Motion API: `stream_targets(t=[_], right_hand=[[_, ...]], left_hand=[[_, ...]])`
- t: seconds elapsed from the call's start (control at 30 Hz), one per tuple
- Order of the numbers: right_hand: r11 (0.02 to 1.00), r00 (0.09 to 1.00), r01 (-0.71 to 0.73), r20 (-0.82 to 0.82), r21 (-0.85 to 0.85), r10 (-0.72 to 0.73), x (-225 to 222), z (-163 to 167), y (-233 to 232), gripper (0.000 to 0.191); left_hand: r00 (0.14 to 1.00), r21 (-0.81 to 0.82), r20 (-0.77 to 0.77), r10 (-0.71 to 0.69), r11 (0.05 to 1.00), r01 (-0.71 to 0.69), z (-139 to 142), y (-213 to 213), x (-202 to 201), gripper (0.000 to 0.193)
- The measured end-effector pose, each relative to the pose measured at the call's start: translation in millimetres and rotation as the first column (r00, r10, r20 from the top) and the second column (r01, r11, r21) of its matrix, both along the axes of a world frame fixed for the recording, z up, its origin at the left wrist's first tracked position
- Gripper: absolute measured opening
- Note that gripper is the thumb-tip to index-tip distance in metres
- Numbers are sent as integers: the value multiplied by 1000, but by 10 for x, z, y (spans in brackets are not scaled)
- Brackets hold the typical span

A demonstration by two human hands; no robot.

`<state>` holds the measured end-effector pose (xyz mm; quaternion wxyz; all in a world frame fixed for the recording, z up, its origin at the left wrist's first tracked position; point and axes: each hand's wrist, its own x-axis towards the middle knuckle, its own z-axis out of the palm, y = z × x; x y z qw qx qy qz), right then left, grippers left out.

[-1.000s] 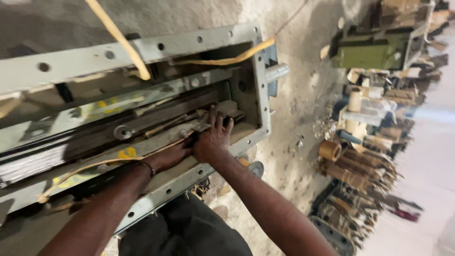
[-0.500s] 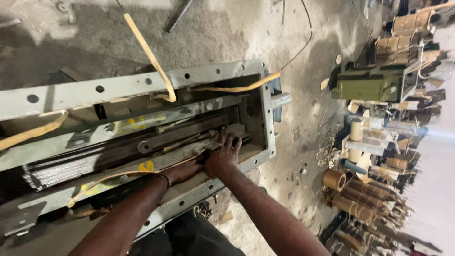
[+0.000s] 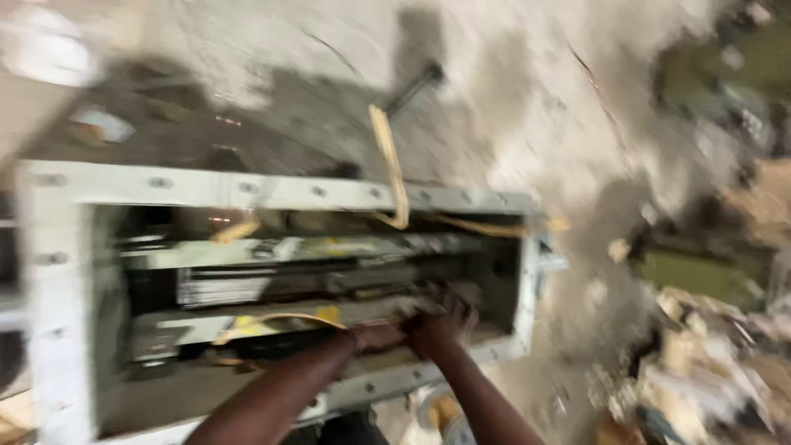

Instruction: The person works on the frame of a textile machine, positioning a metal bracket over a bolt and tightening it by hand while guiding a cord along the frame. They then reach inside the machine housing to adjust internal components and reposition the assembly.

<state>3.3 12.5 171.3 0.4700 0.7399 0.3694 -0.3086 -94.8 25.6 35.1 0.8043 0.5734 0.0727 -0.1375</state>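
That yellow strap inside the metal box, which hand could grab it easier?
Probably the left hand. It rests beside the end of the yellow strap inside the grey metal frame. The right hand sits farther toward the frame's end. The picture is blurred.

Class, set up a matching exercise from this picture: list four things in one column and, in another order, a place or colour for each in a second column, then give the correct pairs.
Things:
1. hands
2. grey metal frame
3. tan strap
4. dark rod

Places or colours:
A. lying on the dusty floor beyond the frame
B. pale, studded with bolts
C. inside the frame, near its right end
D. draped over the frame's far edge

Pairs: 1-C, 2-B, 3-D, 4-A
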Motion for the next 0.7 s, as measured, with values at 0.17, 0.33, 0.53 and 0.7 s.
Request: stream_targets(t=[0.17,0.33,0.53,0.7], right_hand=[[982,996,86,14,-169,-85,-119,30,216,61],[989,998,32,62,-143,-24,-106,-18,156,65],[998,996,-36,84,-57,40,-134,-29,136,66],[998,996,-34,86,-56,39,-80,-66,123,61]], left_hand=[[1000,-138,-3,-20,990,20,66,82,-100,58],[980,47,196,18,999,-27,49,105,-127,56],[917,430,392,-81,897,-105,-24,85,-113,49],[980,236,194,46,967,-92,-79,54,-101,50]])
